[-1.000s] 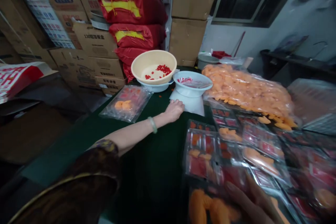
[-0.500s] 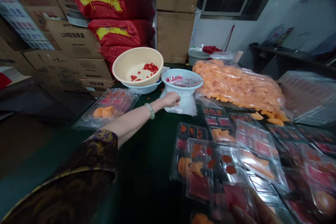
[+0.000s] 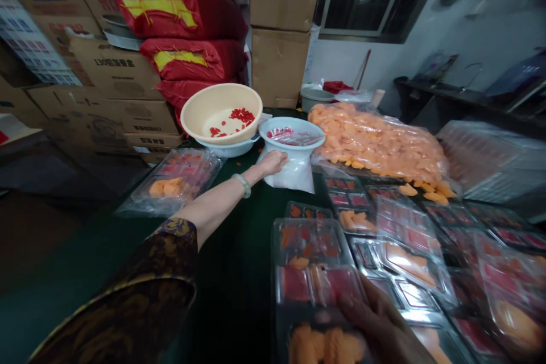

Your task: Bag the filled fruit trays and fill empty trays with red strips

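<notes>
Along the far left, square-edged cardboard cartons (image 3: 115, 71) stand stacked beside plump, creased red sacks (image 3: 213, 11) with yellow panels. Nearer, a wrinkled, glossy bagged tray (image 3: 183, 172) lies flat close to the table's left edge, its compartments showing red and orange through the film. Past it on the far side, a round, smooth cream basin (image 3: 187, 119) with small red pieces inside is tilted on a pale blue basin (image 3: 232, 152).

The left hand (image 3: 275, 162) is reached out with its fingers curled in, almost closed, at the upper left of some limp, translucent white plastic bags (image 3: 294, 177); I cannot tell whether it pinches one. A light blue bowl (image 3: 309, 142) with a flared rim sits on those bags, just beyond the knuckles.

On the near side, right of centre, a rigid, shiny compartment tray (image 3: 298, 287) holds red pieces, pink-red packets and orange pieces. The right hand (image 3: 375, 318) grips its right side, thumb on top, the other fingers mostly hidden.

Farther right, a bulging clear sack (image 3: 379, 136) of orange pieces lies beyond crowded, overlapping filled trays (image 3: 356, 219).

Room for moving runs over the dark green cloth (image 3: 239, 256) between the left forearm and the held tray; on the right, tray edges press close.
</notes>
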Demonstrator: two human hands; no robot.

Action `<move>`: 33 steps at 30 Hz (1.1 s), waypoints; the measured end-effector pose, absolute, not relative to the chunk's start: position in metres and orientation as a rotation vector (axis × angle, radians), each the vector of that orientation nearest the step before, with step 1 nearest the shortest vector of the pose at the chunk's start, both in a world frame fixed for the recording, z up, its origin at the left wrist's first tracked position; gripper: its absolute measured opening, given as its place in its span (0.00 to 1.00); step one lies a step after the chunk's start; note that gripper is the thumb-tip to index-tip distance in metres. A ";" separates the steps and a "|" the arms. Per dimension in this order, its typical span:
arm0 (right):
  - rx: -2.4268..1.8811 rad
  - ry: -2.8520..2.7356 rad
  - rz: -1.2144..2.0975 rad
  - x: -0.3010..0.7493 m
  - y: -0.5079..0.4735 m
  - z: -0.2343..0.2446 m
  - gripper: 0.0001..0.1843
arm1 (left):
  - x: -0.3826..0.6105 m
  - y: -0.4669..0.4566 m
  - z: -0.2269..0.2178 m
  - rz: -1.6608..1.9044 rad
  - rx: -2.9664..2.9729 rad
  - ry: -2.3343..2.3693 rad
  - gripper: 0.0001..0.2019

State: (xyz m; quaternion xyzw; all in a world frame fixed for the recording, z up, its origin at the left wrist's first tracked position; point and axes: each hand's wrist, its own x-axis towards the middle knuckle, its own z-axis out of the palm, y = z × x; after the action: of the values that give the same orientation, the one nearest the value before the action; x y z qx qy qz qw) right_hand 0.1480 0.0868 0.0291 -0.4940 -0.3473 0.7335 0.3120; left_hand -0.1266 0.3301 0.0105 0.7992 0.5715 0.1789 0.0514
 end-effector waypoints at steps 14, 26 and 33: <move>-0.762 -0.845 2.426 0.122 0.066 0.008 0.22 | -0.128 0.129 0.034 0.741 2.855 1.179 0.16; -0.866 -1.004 2.307 0.131 0.016 0.013 0.54 | -0.125 0.024 0.042 0.412 2.954 1.219 0.15; -0.777 -1.066 2.342 0.122 0.005 0.002 0.53 | -0.135 -0.009 0.022 0.755 2.824 1.531 0.12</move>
State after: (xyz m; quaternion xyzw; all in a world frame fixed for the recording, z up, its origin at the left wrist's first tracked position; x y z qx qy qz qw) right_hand 0.1220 0.0047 0.0020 -0.2817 -0.3865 0.8489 0.2249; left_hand -0.1354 -0.0089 0.0218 0.8532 0.4624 0.2280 -0.0789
